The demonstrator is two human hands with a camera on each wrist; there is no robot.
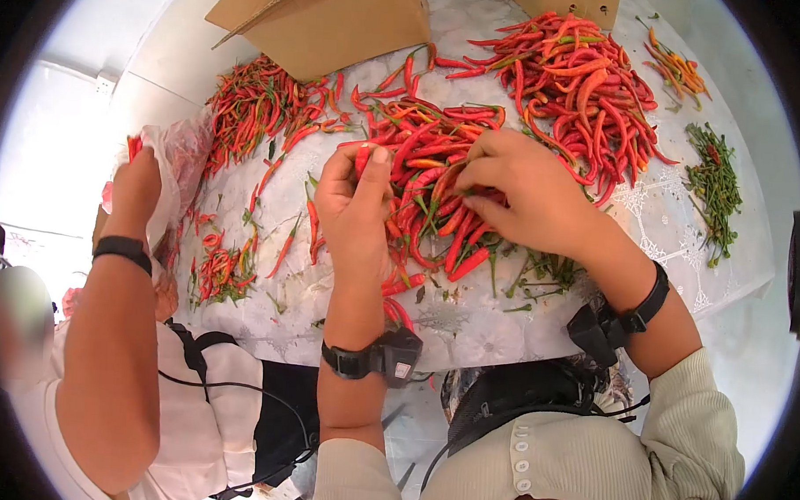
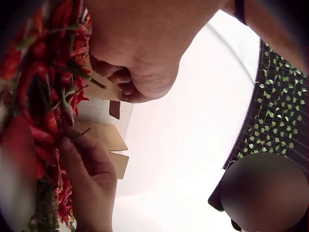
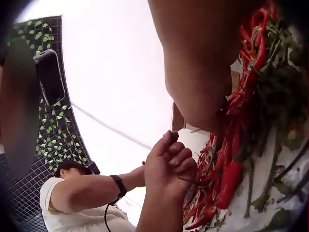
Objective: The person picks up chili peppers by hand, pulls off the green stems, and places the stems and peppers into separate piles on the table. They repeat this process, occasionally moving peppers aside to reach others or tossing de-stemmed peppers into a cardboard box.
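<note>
Red chili peppers lie in a heap in front of me on a white patterned tablecloth. At the heap's left side my left hand has its fingers curled round a red chili pepper, part of it showing by the thumb. The right wrist view shows this left hand with its fingers folded in. My right hand reaches into the heap from the right, palm down. In the left wrist view the right hand's thumb and forefinger pinch a chili pepper near its green stem, largely hidden by the fingers.
A larger chili heap is at the back right, with green stems at the far right. More stems lie by my right wrist. A cardboard box stands behind. Another person's arm is at left, near a plastic bag.
</note>
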